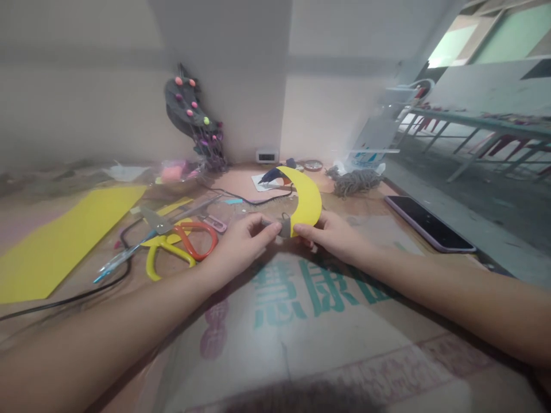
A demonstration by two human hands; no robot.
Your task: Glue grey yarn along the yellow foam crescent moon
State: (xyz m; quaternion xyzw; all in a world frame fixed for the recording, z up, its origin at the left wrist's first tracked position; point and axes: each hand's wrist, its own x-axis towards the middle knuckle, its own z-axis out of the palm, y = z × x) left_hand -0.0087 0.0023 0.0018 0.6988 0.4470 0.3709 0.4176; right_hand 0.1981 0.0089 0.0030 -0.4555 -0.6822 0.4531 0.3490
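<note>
A yellow crescent moon cutout [309,198] stands upright between my hands, above the table. My right hand [333,234] pinches its lower part, thumb on the front face. Grey yarn [284,227] is wound around the crescent's lower left tip. The thumb and fingers of my left hand [252,235] press together on that yarn beside the tip. Left of my left hand lie scissors [172,232] with one red and one yellow handle. A skein of grey yarn [357,182] rests behind my right hand.
Yellow sheet [64,246], pen [123,261] and black cable [77,298] lie left. A phone [430,223] lies right. At the back are a small digital clock [267,156] and a dark crescent decoration with pompoms [185,109]. Printed sheeting [267,355] covers the table's front.
</note>
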